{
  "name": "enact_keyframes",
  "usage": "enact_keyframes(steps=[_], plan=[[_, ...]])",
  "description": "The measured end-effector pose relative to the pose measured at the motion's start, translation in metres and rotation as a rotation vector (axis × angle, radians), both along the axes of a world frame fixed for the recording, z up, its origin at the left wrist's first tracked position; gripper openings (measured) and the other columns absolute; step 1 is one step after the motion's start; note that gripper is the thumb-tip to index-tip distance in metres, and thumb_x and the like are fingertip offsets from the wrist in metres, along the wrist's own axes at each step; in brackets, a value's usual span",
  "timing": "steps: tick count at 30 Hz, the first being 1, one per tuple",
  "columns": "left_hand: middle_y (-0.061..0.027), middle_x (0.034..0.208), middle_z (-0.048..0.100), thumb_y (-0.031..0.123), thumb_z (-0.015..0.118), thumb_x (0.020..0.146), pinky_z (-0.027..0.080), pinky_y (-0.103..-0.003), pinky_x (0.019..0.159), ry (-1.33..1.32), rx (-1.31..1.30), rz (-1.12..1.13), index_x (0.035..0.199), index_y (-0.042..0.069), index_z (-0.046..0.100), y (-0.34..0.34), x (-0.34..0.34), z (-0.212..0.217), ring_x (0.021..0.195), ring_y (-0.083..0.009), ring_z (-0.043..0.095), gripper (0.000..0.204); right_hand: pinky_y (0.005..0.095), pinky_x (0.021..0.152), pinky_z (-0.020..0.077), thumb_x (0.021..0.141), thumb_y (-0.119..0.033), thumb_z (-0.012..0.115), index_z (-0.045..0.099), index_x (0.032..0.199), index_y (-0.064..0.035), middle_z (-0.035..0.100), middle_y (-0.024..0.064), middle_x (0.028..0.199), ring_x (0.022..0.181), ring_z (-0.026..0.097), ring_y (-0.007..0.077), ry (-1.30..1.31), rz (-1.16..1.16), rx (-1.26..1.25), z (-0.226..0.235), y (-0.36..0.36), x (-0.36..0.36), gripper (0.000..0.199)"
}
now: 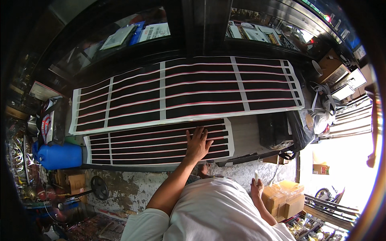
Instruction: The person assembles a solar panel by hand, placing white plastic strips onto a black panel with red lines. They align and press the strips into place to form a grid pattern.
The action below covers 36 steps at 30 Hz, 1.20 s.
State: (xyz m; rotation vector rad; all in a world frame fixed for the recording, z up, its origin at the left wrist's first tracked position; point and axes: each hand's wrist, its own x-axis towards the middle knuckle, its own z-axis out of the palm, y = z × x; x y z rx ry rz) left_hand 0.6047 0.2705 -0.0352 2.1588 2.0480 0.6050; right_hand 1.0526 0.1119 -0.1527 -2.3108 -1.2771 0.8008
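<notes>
My left hand point(198, 143) lies with spread fingers on a smaller printed sheet point(138, 144). That sheet bears long black bands parted by thin red and white lines, and has a white border. Behind it, a larger stack of similar printed sheets point(201, 86) stretches across the counter, overlapping the smaller sheet's far edge. My right hand point(257, 188) is held low at my right side, away from the sheets. Its fingers are closed round a slim white object point(256, 176); what kind it is cannot be made out.
The grey counter point(246, 134) carries a black plastic-wrapped bundle point(275, 128) at its right. A blue jerrycan point(60, 156) stands at the left end. Dark glass-doored cabinets point(205, 28) rise behind. A taped cardboard box point(283, 195) sits near my right arm.
</notes>
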Motion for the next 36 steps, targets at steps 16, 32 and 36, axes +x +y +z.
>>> enact_keyframes(steps=[16, 32, 36], plan=[[-0.02, 0.161, 0.055, 0.048, 0.064, 0.107, 0.027, -0.079, 0.122, 0.021, -0.018, -0.021, 0.148, 0.002, 0.063, 0.004, 0.005, -0.006, 0.155, -0.0367, 0.047, 0.061, 0.0514, 0.071, 0.0502, 0.102, -0.038, 0.074, 0.062, 0.095, -0.001, 0.064, 0.024, 0.079, 0.072, 0.061, 0.0406, 0.04, -0.082, -0.042, -0.001, -0.013, 0.015, 0.04], [-0.0219, 0.165, 0.048, 0.022, 0.073, 0.105, 0.035, -0.071, 0.122, -0.193, 0.046, 0.043, 0.154, 0.005, 0.059, -0.093, -0.033, 0.015, 0.154, -0.0447, 0.045, 0.054, 0.0389, 0.062, 0.0496, 0.104, -0.03, 0.075, 0.07, 0.098, -0.0016, 0.067, 0.0076, 0.075, 0.066, 0.063, 0.0181, 0.039, -0.021, 0.024, -0.022, -0.003, 0.018, 0.029], [-0.0223, 0.162, 0.051, 0.018, 0.069, 0.105, 0.04, -0.062, 0.123, -0.227, 0.001, 0.115, 0.15, 0.003, 0.062, -0.183, -0.071, -0.001, 0.148, -0.0437, 0.051, 0.048, 0.0348, 0.06, 0.0532, 0.102, -0.028, 0.078, 0.073, 0.1, -0.0009, 0.069, 0.0049, 0.075, 0.064, 0.068, 0.0161, 0.211, -0.06, -0.179, -0.003, 0.006, -0.012, 0.028]])
